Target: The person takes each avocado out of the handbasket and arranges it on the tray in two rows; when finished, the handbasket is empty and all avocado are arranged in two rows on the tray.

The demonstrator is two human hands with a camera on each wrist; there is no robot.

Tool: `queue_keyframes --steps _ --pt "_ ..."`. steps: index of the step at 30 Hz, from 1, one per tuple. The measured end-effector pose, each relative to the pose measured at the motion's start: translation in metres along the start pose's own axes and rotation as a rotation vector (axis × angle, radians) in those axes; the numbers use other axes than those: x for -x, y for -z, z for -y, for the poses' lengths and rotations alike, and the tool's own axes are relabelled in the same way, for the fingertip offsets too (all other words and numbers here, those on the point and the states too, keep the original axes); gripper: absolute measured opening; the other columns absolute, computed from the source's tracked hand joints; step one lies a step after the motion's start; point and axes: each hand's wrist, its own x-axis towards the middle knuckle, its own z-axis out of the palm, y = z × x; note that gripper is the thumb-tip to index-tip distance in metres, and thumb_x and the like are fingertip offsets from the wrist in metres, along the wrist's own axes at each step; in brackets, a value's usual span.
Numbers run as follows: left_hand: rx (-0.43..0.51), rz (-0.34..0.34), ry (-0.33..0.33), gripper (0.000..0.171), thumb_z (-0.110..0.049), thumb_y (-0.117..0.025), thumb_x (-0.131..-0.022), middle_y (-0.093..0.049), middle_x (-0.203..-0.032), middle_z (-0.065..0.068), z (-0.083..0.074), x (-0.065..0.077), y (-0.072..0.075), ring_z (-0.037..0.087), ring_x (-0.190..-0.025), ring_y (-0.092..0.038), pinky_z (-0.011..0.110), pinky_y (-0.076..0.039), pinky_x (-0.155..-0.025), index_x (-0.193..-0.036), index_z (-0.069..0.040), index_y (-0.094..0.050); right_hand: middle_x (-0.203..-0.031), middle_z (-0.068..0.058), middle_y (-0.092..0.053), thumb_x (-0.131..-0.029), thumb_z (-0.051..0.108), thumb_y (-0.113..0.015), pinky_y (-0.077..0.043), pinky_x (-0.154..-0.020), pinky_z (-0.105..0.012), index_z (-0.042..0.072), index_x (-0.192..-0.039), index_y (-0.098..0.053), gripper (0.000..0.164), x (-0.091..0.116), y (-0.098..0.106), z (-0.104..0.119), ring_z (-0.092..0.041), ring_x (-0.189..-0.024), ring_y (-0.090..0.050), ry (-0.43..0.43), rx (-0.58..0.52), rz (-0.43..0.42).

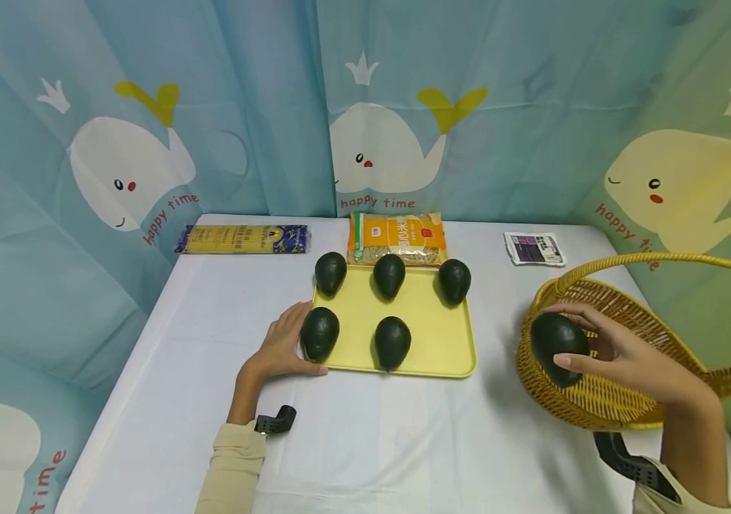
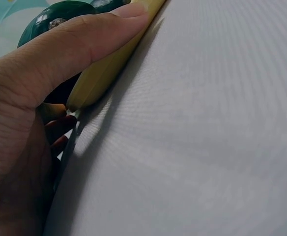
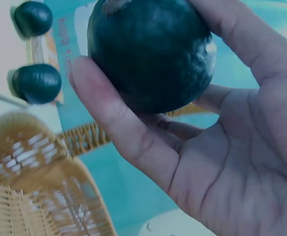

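My right hand (image 1: 629, 357) grips a dark green avocado (image 1: 557, 348) between thumb and fingers, above the left side of a wicker basket (image 1: 680, 343). In the right wrist view the same avocado (image 3: 151, 54) shows its stem end. My left hand (image 1: 278, 346) holds the front left corner of a yellow tray (image 1: 355, 335). In the left wrist view its thumb (image 2: 79, 46) lies along the tray's front edge, with the other fingers round the left side. Several more avocados rest on the tray, among them one (image 1: 320, 334) beside my left hand and one (image 1: 392, 343) at the front middle.
Behind the tray lies an orange grain packet (image 1: 397, 235). A yellow and blue noodle packet (image 1: 243, 239) is at the back left, and a small purple and white packet (image 1: 535, 249) at the back right. The basket's tall handle (image 1: 680, 258) arches up. Patterned curtains (image 1: 275, 107) surround the white table (image 1: 365, 442).
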Motion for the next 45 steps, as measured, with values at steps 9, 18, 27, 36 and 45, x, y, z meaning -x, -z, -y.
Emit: queue_keyframes --steps 9,18,27,36,45 --pt "0.000 -0.011 -0.007 0.130 -0.055 -0.087 -0.055 -0.021 -0.162 0.014 0.004 -0.002 -0.003 0.034 -0.150 -0.014 0.062 -0.020 -0.114 -0.157 -0.011 -0.019 -0.128 -0.001 -0.048 -0.091 0.004 -0.066 -0.054 -0.068 -0.028 0.014 -0.143 -0.039 0.059 -0.017 -0.022 0.009 -0.015 -0.085 -0.065 -0.028 0.004 0.016" --pt "0.000 -0.007 -0.013 0.131 -0.055 -0.086 -0.055 -0.021 -0.162 0.015 0.004 -0.002 -0.003 0.035 -0.150 -0.015 0.062 -0.020 -0.114 -0.157 -0.010 -0.018 -0.117 -0.022 -0.058 -0.093 0.021 -0.068 -0.056 -0.072 -0.031 0.010 -0.141 -0.037 0.058 -0.047 -0.049 0.004 -0.024 -0.098 -0.064 -0.157 -0.033 0.033" --pt "-0.005 -0.002 -0.002 0.131 -0.055 -0.086 -0.055 -0.020 -0.162 0.015 0.004 -0.001 -0.003 0.035 -0.150 -0.014 0.062 -0.020 -0.114 -0.157 -0.010 -0.018 -0.115 -0.026 -0.057 -0.089 0.030 -0.072 -0.051 -0.077 -0.035 0.006 -0.141 -0.037 0.067 -0.071 -0.070 -0.003 -0.030 -0.100 -0.061 -0.309 0.008 -0.027" --pt "0.007 0.004 0.009 0.131 -0.055 -0.086 -0.055 -0.019 -0.163 0.013 0.005 -0.002 -0.005 0.033 -0.151 -0.013 0.061 -0.017 -0.116 -0.157 -0.012 -0.017 -0.114 -0.029 -0.058 -0.084 0.037 -0.076 -0.051 -0.077 -0.038 0.006 -0.137 -0.042 0.070 -0.086 -0.090 -0.017 -0.033 -0.099 -0.061 -0.364 0.108 -0.047" --pt "0.011 0.000 0.005 0.131 -0.056 -0.087 -0.055 -0.020 -0.163 0.014 0.003 -0.001 -0.003 0.034 -0.151 -0.013 0.062 -0.018 -0.116 -0.157 -0.011 -0.018 -0.114 -0.031 -0.058 -0.080 0.039 -0.080 -0.052 -0.081 -0.048 0.003 -0.133 -0.044 0.074 -0.092 -0.101 -0.027 -0.039 -0.101 -0.060 -0.354 0.231 -0.061"
